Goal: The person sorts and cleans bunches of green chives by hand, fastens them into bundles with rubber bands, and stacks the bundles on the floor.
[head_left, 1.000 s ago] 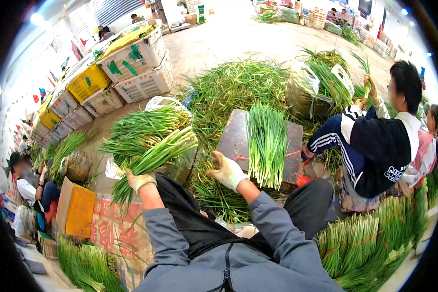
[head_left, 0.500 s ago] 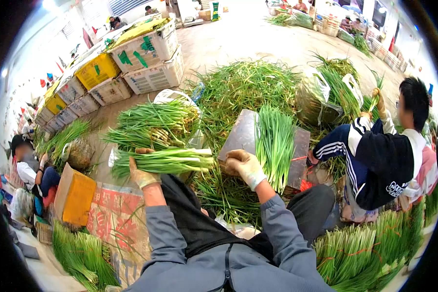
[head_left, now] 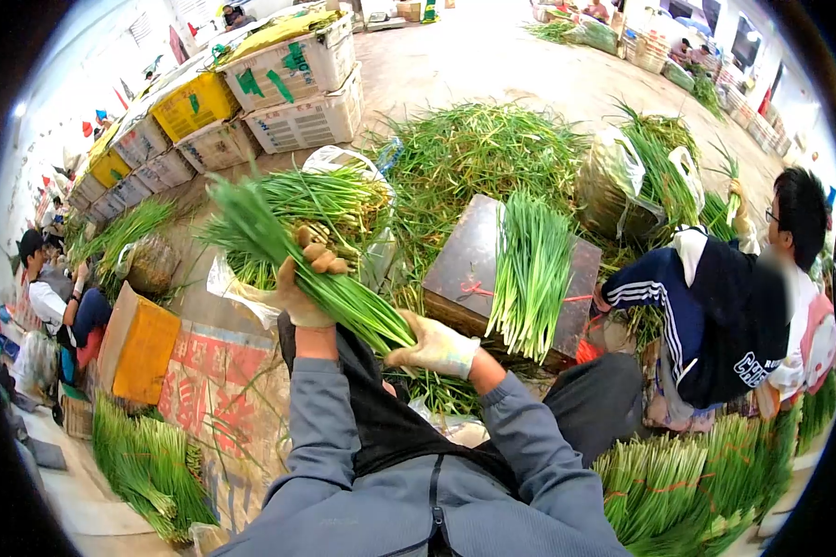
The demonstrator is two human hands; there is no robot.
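My gloved left hand (head_left: 306, 295) is wrapped round the middle of a bunch of green chives (head_left: 358, 311), which slants with its leaf tips up to the left. At the pale stem ends, my gloved right hand (head_left: 437, 345) closes round the bunch; its fingertips are partly hidden. Another bunch of chives (head_left: 529, 278) lies across a dark board (head_left: 460, 255) in front of me, over a red tie (head_left: 476, 290). To the left, a loose heap of chives (head_left: 330, 200) rests on white plastic (head_left: 237, 290).
Trimmed leaves (head_left: 483, 139) form a large pile beyond the board. A co-worker (head_left: 724, 306) sits close on the right, another person (head_left: 56, 288) at far left. Crates (head_left: 306, 107) are stacked at back left. Tied bundles (head_left: 669, 473) stand at lower right, beside an orange box (head_left: 144, 348) on the left.
The bunch has swung from lying level to slanting, leaf tips raised. My right hand has moved left and down from the board's edge to its stem ends. The red tie now shows.
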